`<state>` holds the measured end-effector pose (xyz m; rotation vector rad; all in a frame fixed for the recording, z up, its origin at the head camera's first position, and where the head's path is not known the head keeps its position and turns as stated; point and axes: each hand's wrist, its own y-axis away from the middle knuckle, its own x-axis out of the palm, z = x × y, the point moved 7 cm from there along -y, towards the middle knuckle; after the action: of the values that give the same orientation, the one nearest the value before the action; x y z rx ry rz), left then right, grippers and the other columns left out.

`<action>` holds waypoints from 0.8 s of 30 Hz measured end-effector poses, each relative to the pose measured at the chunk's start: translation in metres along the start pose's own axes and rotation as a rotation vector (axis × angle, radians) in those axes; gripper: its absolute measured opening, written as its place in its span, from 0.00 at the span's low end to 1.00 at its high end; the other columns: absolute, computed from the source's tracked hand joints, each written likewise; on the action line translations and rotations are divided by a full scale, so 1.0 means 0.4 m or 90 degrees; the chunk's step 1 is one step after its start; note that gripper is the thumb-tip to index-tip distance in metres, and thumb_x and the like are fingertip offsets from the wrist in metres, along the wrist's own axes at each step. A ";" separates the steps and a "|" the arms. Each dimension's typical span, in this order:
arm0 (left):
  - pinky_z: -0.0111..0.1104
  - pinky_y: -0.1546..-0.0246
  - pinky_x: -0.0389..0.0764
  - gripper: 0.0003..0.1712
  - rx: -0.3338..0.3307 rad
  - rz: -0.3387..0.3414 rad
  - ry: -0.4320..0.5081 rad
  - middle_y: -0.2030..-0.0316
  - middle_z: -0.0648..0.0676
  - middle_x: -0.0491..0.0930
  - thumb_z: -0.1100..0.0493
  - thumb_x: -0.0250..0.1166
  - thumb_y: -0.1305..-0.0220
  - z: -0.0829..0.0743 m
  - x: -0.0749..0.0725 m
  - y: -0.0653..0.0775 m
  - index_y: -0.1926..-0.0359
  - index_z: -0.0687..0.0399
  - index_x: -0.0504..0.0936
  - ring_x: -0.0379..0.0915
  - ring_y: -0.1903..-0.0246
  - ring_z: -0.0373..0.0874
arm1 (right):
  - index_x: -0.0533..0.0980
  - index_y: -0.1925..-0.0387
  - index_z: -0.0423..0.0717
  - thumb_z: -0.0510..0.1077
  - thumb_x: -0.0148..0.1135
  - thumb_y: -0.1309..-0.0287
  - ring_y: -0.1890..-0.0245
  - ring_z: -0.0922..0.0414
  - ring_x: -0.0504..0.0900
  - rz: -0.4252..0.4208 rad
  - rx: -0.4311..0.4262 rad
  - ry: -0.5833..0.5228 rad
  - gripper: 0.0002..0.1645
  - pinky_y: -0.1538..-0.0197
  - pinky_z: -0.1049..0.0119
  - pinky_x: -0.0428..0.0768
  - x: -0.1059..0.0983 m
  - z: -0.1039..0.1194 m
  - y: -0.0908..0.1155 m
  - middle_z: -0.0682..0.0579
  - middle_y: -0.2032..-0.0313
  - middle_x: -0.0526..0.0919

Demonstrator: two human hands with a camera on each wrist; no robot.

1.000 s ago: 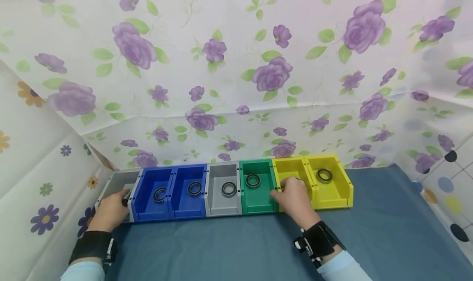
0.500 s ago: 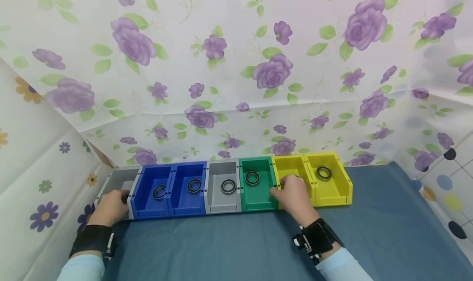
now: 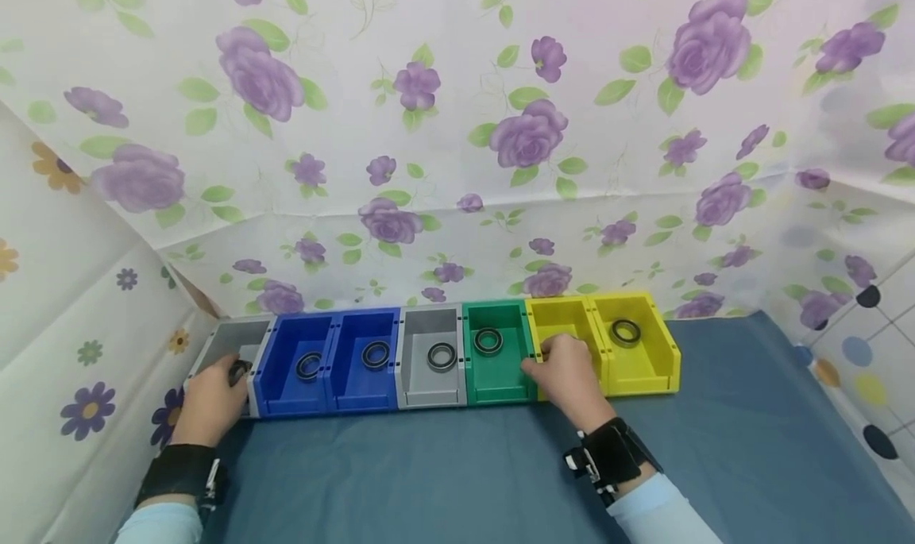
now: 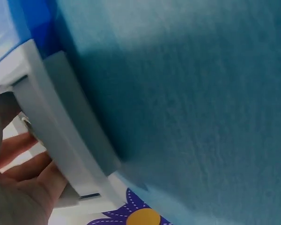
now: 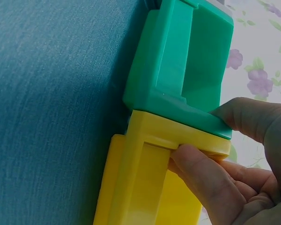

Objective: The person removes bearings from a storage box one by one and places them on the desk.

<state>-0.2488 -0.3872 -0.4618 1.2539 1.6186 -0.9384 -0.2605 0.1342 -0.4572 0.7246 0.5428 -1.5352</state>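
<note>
My left hand (image 3: 213,399) is in the grey bin (image 3: 239,333) at the left end of the row. Its fingers and thumb pinch a dark-rimmed ball bearing (image 3: 239,371). The left wrist view shows those fingers (image 4: 23,161) behind the bin's front lip, with a sliver of the bearing (image 4: 25,123) between them. My right hand (image 3: 569,376) pinches the side walls where the green bin (image 5: 208,61) meets a yellow bin (image 5: 150,178). Its thumb lies on the green side and its fingers reach into the yellow one, hiding part of the inside.
More bearings lie singly in the two blue bins (image 3: 293,393), the middle grey bin (image 3: 431,322), the green bin and the right-end yellow bin (image 3: 646,369). The joined row stands on a blue cloth (image 3: 400,480) against a flowered backdrop (image 3: 457,242).
The bearing in my left hand has come up slightly and shows more of its ring. My right hand keeps its hold on the walls. The head view has shifted a little.
</note>
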 end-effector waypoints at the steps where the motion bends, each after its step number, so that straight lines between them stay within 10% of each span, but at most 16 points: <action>1: 0.61 0.55 0.70 0.29 -0.004 -0.021 0.007 0.47 0.77 0.70 0.54 0.54 0.34 -0.002 -0.009 0.003 0.39 0.72 0.65 0.67 0.48 0.72 | 0.73 0.86 0.44 0.47 0.66 0.52 0.90 0.57 0.67 0.000 -0.001 0.001 0.16 0.86 0.69 0.64 0.000 0.001 0.000 0.56 0.90 0.61; 9: 0.54 0.67 0.76 0.29 -0.004 -0.196 0.083 0.54 0.72 0.76 0.50 0.54 0.33 -0.062 -0.104 0.039 0.39 0.67 0.68 0.75 0.60 0.63 | 0.74 0.85 0.43 0.48 0.66 0.52 0.91 0.57 0.68 0.011 0.008 -0.009 0.16 0.86 0.69 0.64 0.001 0.002 0.002 0.55 0.91 0.61; 15: 0.54 0.64 0.76 0.27 0.080 -0.265 0.116 0.56 0.69 0.77 0.53 0.57 0.35 -0.177 -0.150 0.091 0.41 0.66 0.71 0.75 0.59 0.62 | 0.69 0.88 0.45 0.47 0.66 0.52 0.91 0.57 0.65 0.006 0.003 -0.006 0.19 0.87 0.69 0.62 -0.003 0.002 0.004 0.56 0.91 0.59; 24: 0.33 0.80 0.72 0.25 0.157 -0.242 0.103 0.68 0.59 0.77 0.50 0.61 0.37 -0.316 -0.145 0.170 0.45 0.61 0.75 0.72 0.74 0.46 | 0.69 0.88 0.45 0.48 0.66 0.52 0.91 0.58 0.65 0.004 0.001 -0.001 0.20 0.87 0.69 0.62 -0.004 0.004 0.003 0.56 0.90 0.59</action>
<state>-0.1980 -0.2755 -0.3674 1.2320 1.9583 -1.3317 -0.2595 0.1338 -0.4548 0.7254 0.5372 -1.5299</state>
